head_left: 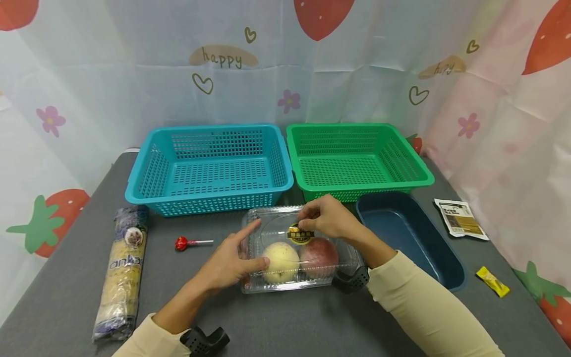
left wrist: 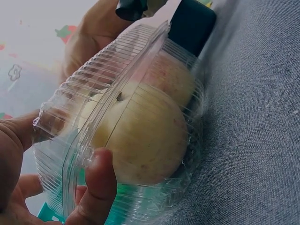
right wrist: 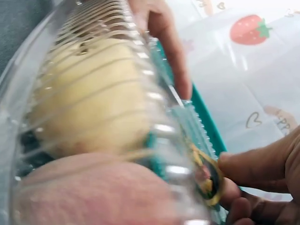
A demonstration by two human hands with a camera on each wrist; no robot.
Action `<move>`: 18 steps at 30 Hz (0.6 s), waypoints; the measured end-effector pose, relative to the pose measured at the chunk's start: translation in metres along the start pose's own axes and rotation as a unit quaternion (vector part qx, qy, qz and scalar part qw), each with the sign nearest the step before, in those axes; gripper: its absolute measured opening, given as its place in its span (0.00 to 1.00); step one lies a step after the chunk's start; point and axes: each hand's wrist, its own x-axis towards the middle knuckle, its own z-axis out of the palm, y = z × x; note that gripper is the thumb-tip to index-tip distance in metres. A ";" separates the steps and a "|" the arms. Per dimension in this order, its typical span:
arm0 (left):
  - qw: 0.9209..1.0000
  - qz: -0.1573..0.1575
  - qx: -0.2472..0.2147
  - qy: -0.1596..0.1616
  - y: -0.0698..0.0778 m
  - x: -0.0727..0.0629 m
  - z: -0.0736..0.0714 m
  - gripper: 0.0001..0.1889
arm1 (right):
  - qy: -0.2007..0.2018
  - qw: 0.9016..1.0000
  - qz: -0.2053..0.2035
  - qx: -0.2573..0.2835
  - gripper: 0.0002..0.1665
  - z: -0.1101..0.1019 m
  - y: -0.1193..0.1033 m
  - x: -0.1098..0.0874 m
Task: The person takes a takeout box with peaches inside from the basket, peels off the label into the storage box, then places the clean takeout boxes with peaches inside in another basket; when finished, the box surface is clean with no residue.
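A clear plastic clamshell box (head_left: 272, 223) lies in front of me, holding a pale yellow round fruit (head_left: 281, 263) and a reddish one (head_left: 319, 258). My left hand (head_left: 229, 260) grips the box's left side; in the left wrist view its thumb (left wrist: 101, 173) is at the lid's rim. A round black-and-gold sticker (head_left: 300, 234) is on the lid. At that sticker's edge, the thumb and fingers of my right hand (head_left: 330, 218) pinch, as the right wrist view shows with the sticker (right wrist: 206, 176) right against the fingertips.
Behind the box stand a blue basket (head_left: 209, 196) and a green basket (head_left: 361, 188). To the right are a dark blue tray (head_left: 415, 238), a white-and-brown packet (head_left: 461, 219) and a yellow wrapped candy (head_left: 492, 281). A red lollipop (head_left: 182, 243) and a long wrapped roll (head_left: 122, 272) lie left.
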 end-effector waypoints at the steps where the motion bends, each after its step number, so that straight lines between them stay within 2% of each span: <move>1: 1.000 0.001 -0.002 0.000 0.000 0.000 0.000 0.45 | 0.007 1.000 0.003 -0.009 0.03 0.001 -0.001 0.000; 6: 1.000 -0.001 -0.011 -0.003 -0.001 0.000 0.000 0.46 | 0.041 0.998 0.012 -0.052 0.06 0.007 -0.002 0.000; 12: 1.000 -0.007 -0.025 -0.003 -0.002 0.001 0.000 0.46 | 0.051 0.994 0.009 -0.097 0.09 0.012 -0.006 -0.001; 18: 1.000 -0.005 -0.008 -0.001 -0.002 0.001 0.001 0.46 | 0.067 0.993 0.014 -0.094 0.08 0.012 -0.007 -0.003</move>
